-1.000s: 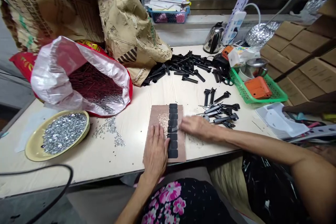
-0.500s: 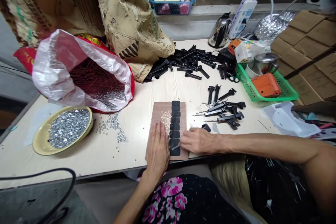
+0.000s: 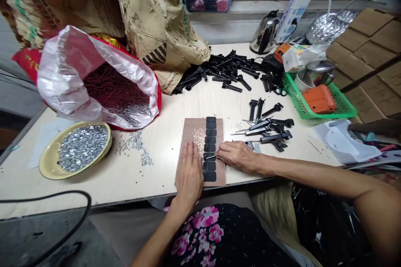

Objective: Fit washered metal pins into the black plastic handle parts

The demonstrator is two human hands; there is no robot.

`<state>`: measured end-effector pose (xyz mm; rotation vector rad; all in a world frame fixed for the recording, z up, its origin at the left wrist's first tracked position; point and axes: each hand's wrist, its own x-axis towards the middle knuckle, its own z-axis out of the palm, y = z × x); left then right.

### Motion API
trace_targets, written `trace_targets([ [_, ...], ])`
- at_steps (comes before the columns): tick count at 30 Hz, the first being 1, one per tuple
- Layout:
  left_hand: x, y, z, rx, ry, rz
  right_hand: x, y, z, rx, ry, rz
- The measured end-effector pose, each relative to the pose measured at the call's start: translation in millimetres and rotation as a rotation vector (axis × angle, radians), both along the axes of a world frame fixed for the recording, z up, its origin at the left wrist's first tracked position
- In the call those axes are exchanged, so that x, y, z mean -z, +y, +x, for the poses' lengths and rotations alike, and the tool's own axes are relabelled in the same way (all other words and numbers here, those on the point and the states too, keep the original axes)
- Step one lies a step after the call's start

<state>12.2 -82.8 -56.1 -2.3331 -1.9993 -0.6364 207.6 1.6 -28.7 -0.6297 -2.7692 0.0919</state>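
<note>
On the table lies a brown board [image 3: 187, 127] with a column of black rounded pads [image 3: 210, 132] along its right part. My left hand [image 3: 189, 171] rests flat on the board's lower left side, fingers stretched out beside the pads. My right hand [image 3: 236, 156] is closed at the board's right edge around a thin tool with a slim metal tip [image 3: 211, 157]. The tip lies over one of the lower pads; the rest of the tool is hidden in the fingers. Small pale crumbs [image 3: 198, 137] lie on the board left of the pads.
Black parts, some with metal shafts [image 3: 266, 127], lie right of the board, with a larger black pile [image 3: 230, 69] behind. At left stand a yellow bowl [image 3: 46, 169] of small metal pieces and a bag [image 3: 53, 79] of dark red rods. A green basket [image 3: 347, 112] stands right.
My right hand has moved up the column of pads, away from my body, with the tool tip now over a higher pad. My left hand stays on the board.
</note>
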Motion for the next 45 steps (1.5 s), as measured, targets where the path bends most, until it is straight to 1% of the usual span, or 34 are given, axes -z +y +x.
trace_targets([
  [2, 0.3, 0.1, -0.7, 0.009, -0.004, 0.009, -4.9, 8.1, -1.8, 0.021, 0.008, -0.025],
  [4, 0.8, 0.3, -1.8, 0.027, -0.016, 0.041, -13.4, 7.2, -2.5, 0.020, -0.007, -0.023],
  [6, 2.6, 1.8, -3.8, 0.046, -0.024, 0.099, -20.5, -4.9, -2.4, -0.009, -0.047, 0.012],
  [9, 9.0, 8.4, -8.4, 0.101, -0.030, 0.150, -20.2, -24.4, -0.9, -0.073, -0.113, 0.064],
  [10, 11.3, 11.2, -9.8, 0.121, -0.027, 0.162, -18.5, -26.3, 1.7, -0.037, -0.127, 0.072],
  [11, 13.3, 13.6, -11.0, 0.136, -0.021, 0.178, -17.5, -25.2, 6.1, 0.032, -0.128, 0.082],
  [13, 15.5, 16.5, -12.4, 0.166, -0.011, 0.198, -19.8, -16.1, 21.1, 0.267, -0.098, 0.106],
  [15, 15.7, 16.7, -12.6, 0.167, -0.004, 0.212, -27.9, -3.1, 42.0, 0.495, -0.051, 0.123],
  [16, 15.3, 16.3, -12.5, 0.160, 0.000, 0.217, -33.3, 3.2, 53.3, 0.564, -0.042, 0.119],
  [17, 14.8, 15.7, -12.5, 0.152, 0.005, 0.222, -38.8, 8.6, 64.3, 0.597, -0.051, 0.105],
  [18, 14.4, 15.2, -12.5, 0.150, 0.011, 0.233, -43.9, 13.1, 74.5, 0.601, -0.077, 0.083],
  [21, 14.1, 14.2, -13.6, 0.152, 0.007, 0.261, -52.6, 20.6, 98.0, 0.528, -0.240, -0.014],
  [23, 14.5, 14.0, -14.7, 0.158, -0.016, 0.269, -51.4, 23.5, 107.3, 0.488, -0.357, -0.067],
  [26, 12.8, 15.2, -11.9, 0.163, -0.048, 0.264, -42.9, 30.2, 114.9, 0.488, -0.464, -0.125],
  [28, 7.4, 18.0, -3.3, 0.142, -0.056, 0.248, -37.4, 37.6, 117.8, 0.518, -0.481, -0.173],
  [30, -2.1, 23.3, 12.0, 0.140, -0.062, 0.220, -34.3, 47.3, 119.9, 0.553, -0.468, -0.181],
  [31, -7.8, 27.1, 21.8, 0.164, -0.065, 0.206, -33.7, 52.7, 120.6, 0.562, -0.460, -0.165],
  [34, -24.0, 42.3, 54.1, 0.289, -0.072, 0.183, -33.8, 69.2, 121.6, 0.554, -0.450, -0.112],
  [36, -30.3, 54.1, 73.4, 0.361, -0.075, 0.170, -33.6, 77.7, 120.7, 0.522, -0.443, -0.105],
  [38, -32.3, 66.0, 87.7, 0.404, -0.071, 0.157, -31.9, 82.4, 118.5, 0.505, -0.429, -0.088],
  [40, -31.9, 77.2, 95.9, 0.418, -0.071, 0.148, -28.7, 83.7, 116.1, 0.494, -0.405, -0.055],
  [42, -31.9, 87.2, 99.0, 0.416, -0.078, 0.142, -25.2, 83.6, 115.4, 0.505, -0.372, -0.022],
  [45, -35.6, 98.5, 98.7, 0.409, -0.070, 0.126, -24.9, 85.1, 120.8, 0.574, -0.298, 0.007],
])
